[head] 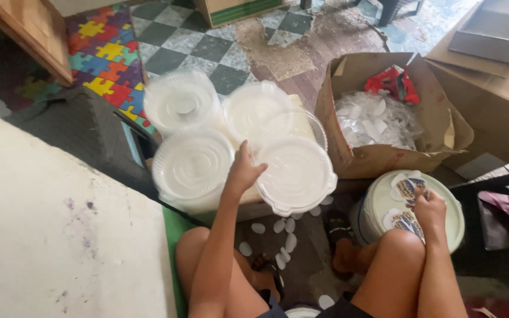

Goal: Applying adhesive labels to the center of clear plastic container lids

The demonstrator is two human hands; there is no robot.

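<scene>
A white slab (48,235) filled the left of the view, and a torn cardboard box (384,118) of clear plastic pieces stood at the right on the checkered floor (207,47). Between them sat four stacks of clear plastic lids (189,165), packed close together. The left hand (244,171) rested on the front right lid (296,174), fingers curled over its near rim in a light hold. Beside the right knee stood a pale green bucket lid (449,218), and the right hand (428,206) pinched a printed sticker (407,188) lying on it, fingers narrow. Small white peel-off scraps (284,235) lay scattered on the floor between the feet. To do this well, I judged the lid should be held steady and flat by its rim while the sticker was lifted by one edge, kept uncreased and off the fingertips.
</scene>
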